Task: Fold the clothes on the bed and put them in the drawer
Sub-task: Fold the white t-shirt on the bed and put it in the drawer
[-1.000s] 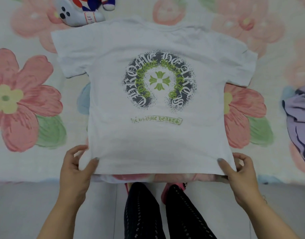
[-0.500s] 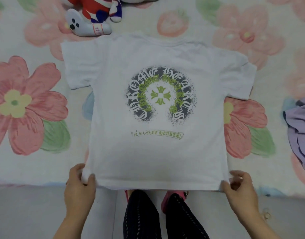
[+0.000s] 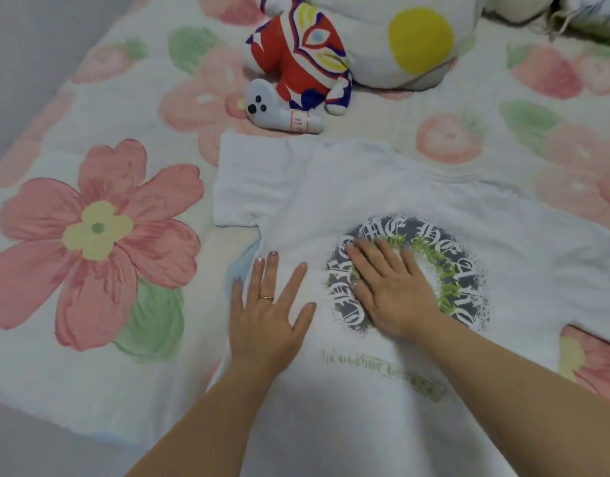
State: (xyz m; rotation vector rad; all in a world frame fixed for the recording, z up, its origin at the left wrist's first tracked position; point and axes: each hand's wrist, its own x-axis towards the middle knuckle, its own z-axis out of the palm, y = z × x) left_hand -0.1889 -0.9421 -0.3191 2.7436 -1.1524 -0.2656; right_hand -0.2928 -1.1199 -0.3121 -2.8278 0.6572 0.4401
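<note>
A white T-shirt (image 3: 331, 187) with a grey and green round print lies spread flat, back side up, on the flowered bed cover (image 3: 97, 235). My left hand (image 3: 269, 311) lies flat with straight fingers on the shirt's left side, a ring on one finger. My right hand (image 3: 389, 287) presses flat on the round print in the shirt's middle. Neither hand holds cloth. The shirt's hem is out of view below.
A red, white and blue plush toy (image 3: 296, 63) lies just beyond the shirt's collar, next to a white cushion with a yellow spot (image 3: 420, 39). Grey floor (image 3: 21, 63) shows at the far left of the bed.
Both hands have let go of the shirt's hem corners and moved up onto the shirt, now lying flat on it. The view has shifted closer and left.
</note>
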